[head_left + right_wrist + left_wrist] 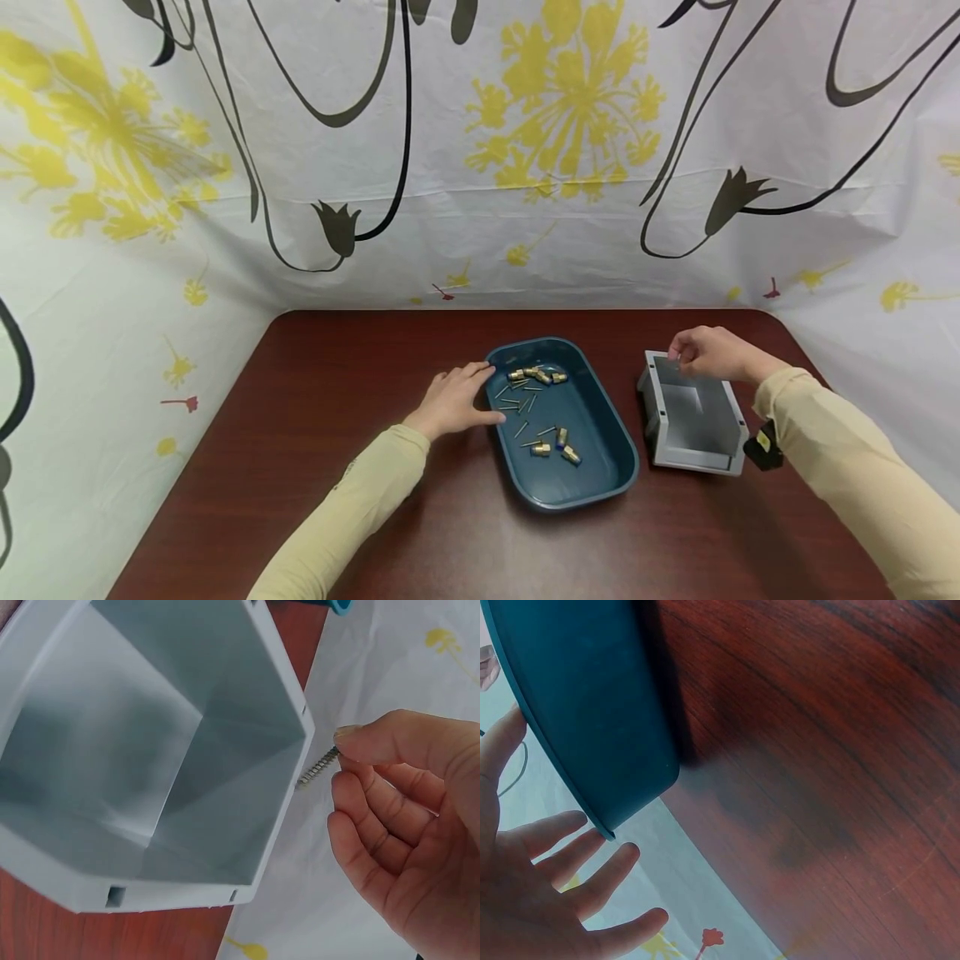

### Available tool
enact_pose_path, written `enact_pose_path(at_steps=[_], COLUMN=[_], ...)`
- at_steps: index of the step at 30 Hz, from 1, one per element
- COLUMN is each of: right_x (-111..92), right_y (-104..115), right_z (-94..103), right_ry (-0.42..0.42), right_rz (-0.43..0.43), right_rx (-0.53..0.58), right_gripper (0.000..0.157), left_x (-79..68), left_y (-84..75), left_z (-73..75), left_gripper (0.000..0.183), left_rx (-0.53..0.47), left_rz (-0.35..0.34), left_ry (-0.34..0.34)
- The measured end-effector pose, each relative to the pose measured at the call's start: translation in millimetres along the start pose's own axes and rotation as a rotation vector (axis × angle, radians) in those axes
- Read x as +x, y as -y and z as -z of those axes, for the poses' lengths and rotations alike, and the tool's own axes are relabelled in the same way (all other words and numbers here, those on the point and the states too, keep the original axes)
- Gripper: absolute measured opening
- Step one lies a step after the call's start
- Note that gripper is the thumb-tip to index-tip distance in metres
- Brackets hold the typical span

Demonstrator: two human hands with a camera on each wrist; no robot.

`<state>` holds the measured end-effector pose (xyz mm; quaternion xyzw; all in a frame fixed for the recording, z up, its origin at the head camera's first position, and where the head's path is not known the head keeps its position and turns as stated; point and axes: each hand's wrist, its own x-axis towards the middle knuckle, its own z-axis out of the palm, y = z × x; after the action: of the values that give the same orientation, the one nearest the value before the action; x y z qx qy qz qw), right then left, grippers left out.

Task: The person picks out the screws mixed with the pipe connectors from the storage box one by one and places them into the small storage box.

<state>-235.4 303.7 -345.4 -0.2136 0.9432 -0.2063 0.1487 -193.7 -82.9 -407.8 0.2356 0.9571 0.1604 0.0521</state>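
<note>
At the left, as I follow it from my remote station, the left hand point(453, 400) lies beside the blue oblong plastic tray point(600, 475), its fingers straight and spread, thumb at the rim, nothing gripped. A push from this thumb could, I judge, skid the tray across the dark red wood-grained table point(450, 550). In the tray lie slim silver metal screws point(510, 402) and brass-coloured cylindrical fittings with blue ends point(572, 455); a jolt might roll the fittings among the screws. Farther right stands the grey open-topped rectangular plastic box point(697, 460), apart from the tray. By its far rim the right hand point(705, 352) pinches a silver threaded metal screw point(318, 768) between thumb and forefinger, the other fingers curled. The screw's tip appears close to the rim; I cannot tell whether they touch. Contact there could twist the screw out of so small a pinch and drop it outside the box. At the far right, the black wrist-worn device point(763, 446) appears beside the box's near right corner; a low sweep of the forearm could knock the box askew.
</note>
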Motion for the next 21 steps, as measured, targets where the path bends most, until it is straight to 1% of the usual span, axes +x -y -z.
enact_pose_path(at_steps=[5, 10, 15, 21], right_x=[-2.3, 2.7, 11.8, 24.7], right_y=[-1.0, 5.8, 22.7, 46.8], right_z=[-0.8, -2.1, -2.4, -4.3], right_ry=[-0.014, -0.039, -0.039, -0.003], right_rz=[-0.006, 0.046, 0.121, 0.149], right_rx=[-0.005, -0.008, 0.010, 0.062], right_gripper=[0.014, 0.015, 0.014, 0.015], left_x=[-0.5, -1.1, -0.5, 0.5], left_y=[-0.2, 0.3, 0.9, 1.7], left_z=[0.1, 0.2, -0.2, -0.4], left_gripper=[0.077, 0.078, 0.079, 0.079], left_rx=[-0.008, -0.002, 0.004, 0.002], left_rz=[0.000, 0.002, 0.000, -0.002], left_ry=[-0.002, 0.000, 0.006, 0.006])
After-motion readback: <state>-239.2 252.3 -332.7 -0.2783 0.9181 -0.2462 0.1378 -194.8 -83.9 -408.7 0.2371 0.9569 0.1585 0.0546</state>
